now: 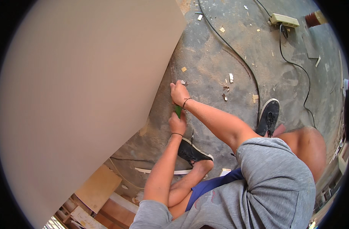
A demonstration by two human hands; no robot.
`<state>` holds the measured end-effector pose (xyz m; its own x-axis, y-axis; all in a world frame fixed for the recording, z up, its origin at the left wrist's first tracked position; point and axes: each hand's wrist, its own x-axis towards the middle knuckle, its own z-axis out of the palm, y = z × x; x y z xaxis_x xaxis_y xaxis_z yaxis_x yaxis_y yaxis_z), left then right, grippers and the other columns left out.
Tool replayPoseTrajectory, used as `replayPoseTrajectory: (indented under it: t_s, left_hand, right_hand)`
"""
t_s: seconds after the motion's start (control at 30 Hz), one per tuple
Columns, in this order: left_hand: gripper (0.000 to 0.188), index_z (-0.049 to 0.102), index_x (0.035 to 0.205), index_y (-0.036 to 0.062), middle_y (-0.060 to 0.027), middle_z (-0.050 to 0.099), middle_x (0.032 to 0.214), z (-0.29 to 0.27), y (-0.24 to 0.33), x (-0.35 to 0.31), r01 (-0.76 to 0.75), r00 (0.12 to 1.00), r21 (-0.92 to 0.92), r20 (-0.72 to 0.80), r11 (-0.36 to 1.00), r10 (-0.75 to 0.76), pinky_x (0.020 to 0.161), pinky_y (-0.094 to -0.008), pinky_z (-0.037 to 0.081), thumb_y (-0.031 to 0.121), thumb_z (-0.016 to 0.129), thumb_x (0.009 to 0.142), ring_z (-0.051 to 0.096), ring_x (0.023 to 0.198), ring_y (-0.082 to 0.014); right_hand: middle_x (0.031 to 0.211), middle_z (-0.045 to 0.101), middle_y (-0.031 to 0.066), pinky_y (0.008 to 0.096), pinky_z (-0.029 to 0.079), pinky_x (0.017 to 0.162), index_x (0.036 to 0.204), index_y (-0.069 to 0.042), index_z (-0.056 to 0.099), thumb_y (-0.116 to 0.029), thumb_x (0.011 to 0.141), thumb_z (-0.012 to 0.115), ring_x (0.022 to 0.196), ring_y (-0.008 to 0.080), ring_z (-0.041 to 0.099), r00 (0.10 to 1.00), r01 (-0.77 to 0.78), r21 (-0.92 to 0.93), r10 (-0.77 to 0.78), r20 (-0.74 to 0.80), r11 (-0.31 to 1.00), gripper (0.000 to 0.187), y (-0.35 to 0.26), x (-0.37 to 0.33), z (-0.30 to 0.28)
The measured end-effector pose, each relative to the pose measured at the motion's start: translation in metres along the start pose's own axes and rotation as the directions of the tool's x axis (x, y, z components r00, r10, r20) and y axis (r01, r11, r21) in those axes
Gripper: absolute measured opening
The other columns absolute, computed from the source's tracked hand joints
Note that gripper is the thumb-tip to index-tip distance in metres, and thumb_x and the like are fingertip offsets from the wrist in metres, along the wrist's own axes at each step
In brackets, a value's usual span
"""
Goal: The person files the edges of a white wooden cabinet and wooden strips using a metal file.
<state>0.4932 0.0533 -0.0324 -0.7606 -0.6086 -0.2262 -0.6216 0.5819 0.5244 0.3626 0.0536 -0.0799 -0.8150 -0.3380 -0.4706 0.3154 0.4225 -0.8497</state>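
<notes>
Gripping a mostly hidden green object (178,111) in a closed left hand (177,123) and, just ahead, a closed right hand (180,94), near the edge of a large pale panel (86,95); leaning over a dusty grey floor (208,57) among scattered scraps (231,78), facing a black cable (253,74) and, farther right, a cream power strip (284,20).
</notes>
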Motion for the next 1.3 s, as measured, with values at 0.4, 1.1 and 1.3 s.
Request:
replayPoseTrajectory:
  t_s: [0.4,1.1,1.3]
  left_hand:
    - [0.033,0.049,0.078,-0.0021,-0.0281,0.056,0.068,0.011,0.014,-0.028,0.087,0.996,-0.095,0.003,0.992,-0.087,0.057,-0.0515,0.041,0.030,0.053,0.085,0.054,0.068,-0.0473]
    - [0.036,0.051,0.078,-0.0014,-0.0270,0.057,0.068,-0.035,-0.034,0.010,-0.051,0.995,0.093,0.086,0.994,0.043,0.058,-0.0516,0.043,0.034,0.053,0.084,0.055,0.068,-0.0461]
    - [0.035,0.050,0.081,0.0011,-0.0260,0.058,0.067,-0.025,-0.013,-0.037,0.078,0.986,0.200,0.128,0.977,-0.105,0.058,-0.0509,0.044,0.036,0.050,0.085,0.057,0.065,-0.0438]
  right_hand:
    - [0.079,0.058,0.0312,0.0505,0.043,0.069,0.092,0.005,0.044,-0.028,0.090,0.043,0.078,0.0466,0.056,0.978,-0.145,0.049,0.135,0.160,0.988,0.033,-0.018,-0.031,-0.026]
    - [0.068,0.058,0.0266,0.0479,0.046,0.062,0.090,0.004,0.042,-0.027,0.091,0.042,0.063,0.0413,0.059,0.993,-0.080,0.056,0.084,-0.081,0.995,0.032,-0.014,-0.015,0.037]
    - [0.066,0.055,0.0248,0.0459,0.044,0.058,0.089,0.004,0.041,-0.027,0.092,0.041,0.057,0.0372,0.056,0.996,-0.057,-0.007,0.057,0.064,0.998,0.032,0.001,-0.050,0.016]
